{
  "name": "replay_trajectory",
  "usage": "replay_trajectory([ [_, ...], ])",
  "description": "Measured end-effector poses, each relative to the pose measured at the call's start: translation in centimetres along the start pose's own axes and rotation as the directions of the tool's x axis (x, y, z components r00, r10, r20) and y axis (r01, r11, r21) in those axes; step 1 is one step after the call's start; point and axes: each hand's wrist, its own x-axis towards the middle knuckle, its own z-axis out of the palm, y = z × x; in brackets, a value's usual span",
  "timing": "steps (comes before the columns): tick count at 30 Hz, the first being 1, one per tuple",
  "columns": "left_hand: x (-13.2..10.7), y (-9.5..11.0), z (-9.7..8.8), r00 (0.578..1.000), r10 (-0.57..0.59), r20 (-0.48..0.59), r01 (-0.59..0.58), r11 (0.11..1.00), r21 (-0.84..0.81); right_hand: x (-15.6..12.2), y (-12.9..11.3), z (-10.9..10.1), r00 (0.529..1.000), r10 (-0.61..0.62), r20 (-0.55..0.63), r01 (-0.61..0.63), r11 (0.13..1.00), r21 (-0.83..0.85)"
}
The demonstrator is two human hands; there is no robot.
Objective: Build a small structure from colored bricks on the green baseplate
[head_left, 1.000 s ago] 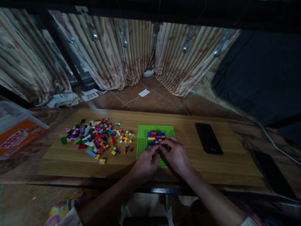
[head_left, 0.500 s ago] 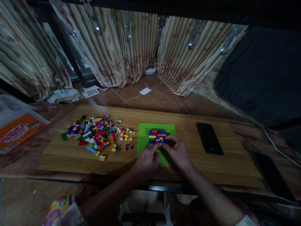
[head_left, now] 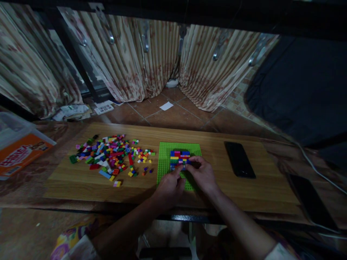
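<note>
A green baseplate [head_left: 166,155] lies on the wooden board [head_left: 81,184], carrying a small block of coloured bricks [head_left: 179,157]. My left hand [head_left: 168,186] rests on the plate's near edge, fingers curled, its tips touching the brick block's near side. My right hand [head_left: 202,174] is beside it on the right, fingers pinched against the block's near right corner. What the fingertips hold, if anything, is hidden. A pile of loose coloured bricks [head_left: 111,155] lies to the left of the plate.
A black phone [head_left: 239,159] lies on the board to the right. A second dark device [head_left: 311,202] and a cable sit at far right. An orange-labelled plastic box [head_left: 18,148] stands at the left. Curtains and tiled floor lie beyond the board.
Both hands stayed at the brick block with only small finger shifts; the right hand crept slightly up toward the block. The view wobbled a little.
</note>
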Motion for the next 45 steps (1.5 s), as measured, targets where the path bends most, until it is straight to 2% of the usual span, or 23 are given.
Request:
replay_trajectory([
  [8, -0.1, 0.2, 0.1, 0.999, 0.043, -0.018, -0.041, 0.997, 0.07, 0.1, -0.3, -0.1, 1.0, 0.007, 0.006, -0.006, 0.996, -0.084],
  [11, -0.2, 0.4, 0.0, 0.999, 0.047, -0.011, -0.046, 0.993, 0.106, 0.1, -0.2, -0.1, 1.0, -0.005, 0.022, 0.007, 0.999, -0.054],
  [13, -0.2, 0.3, -0.8, 0.998, 0.059, -0.029, -0.055, 0.989, 0.136, 0.1, 0.0, -0.2, 0.999, -0.019, 0.038, 0.019, 1.0, -0.009],
  [16, 0.1, -0.4, -3.7, 0.989, 0.057, -0.14, -0.027, 0.977, 0.211, 0.4, 0.1, -0.7, 0.999, 0.011, 0.043, -0.013, 1.0, 0.028],
  [19, 0.3, -2.0, -8.1, 0.963, -0.013, -0.268, 0.096, 0.949, 0.299, 0.8, -0.1, -1.5, 0.998, 0.063, 0.011, -0.064, 0.998, 0.025],
  [22, 0.3, -3.7, -11.8, 0.93, -0.166, -0.328, 0.313, 0.825, 0.47, 0.9, -0.2, -1.9, 0.998, 0.057, -0.016, -0.057, 0.998, 0.008],
  [24, 0.1, -4.3, -12.7, 0.921, -0.198, -0.336, 0.362, 0.752, 0.551, 0.9, -0.3, -1.9, 0.999, 0.029, -0.028, -0.03, 0.999, -0.022],
  [32, -0.1, -4.5, -11.5, 0.931, -0.172, -0.323, 0.347, 0.692, 0.632, 0.5, -0.9, -1.7, 0.994, -0.107, -0.028, 0.104, 0.991, -0.082],
  [34, -0.2, -4.5, -11.8, 0.933, -0.145, -0.329, 0.33, 0.705, 0.628, 0.5, -1.2, -1.9, 0.993, -0.113, -0.042, 0.109, 0.99, -0.091],
  [36, -0.2, -4.2, -12.0, 0.94, -0.107, -0.325, 0.29, 0.753, 0.591, 0.5, -1.5, -2.0, 0.992, -0.108, -0.061, 0.103, 0.991, -0.08],
  [38, -0.2, -3.4, -11.6, 0.955, -0.055, -0.292, 0.197, 0.854, 0.482, 0.6, -1.7, -2.1, 0.993, -0.09, -0.073, 0.087, 0.995, -0.045],
  [41, -0.2, -1.7, -9.3, 0.98, 0.026, -0.198, 0.009, 0.984, 0.176, 0.7, -1.7, -1.8, 0.996, -0.064, -0.059, 0.066, 0.997, 0.03],
  [45, 0.0, -0.4, -4.8, 0.987, 0.076, -0.145, -0.089, 0.992, -0.086, 0.7, -1.5, -1.5, 0.998, -0.055, -0.031, 0.058, 0.993, 0.102],
])
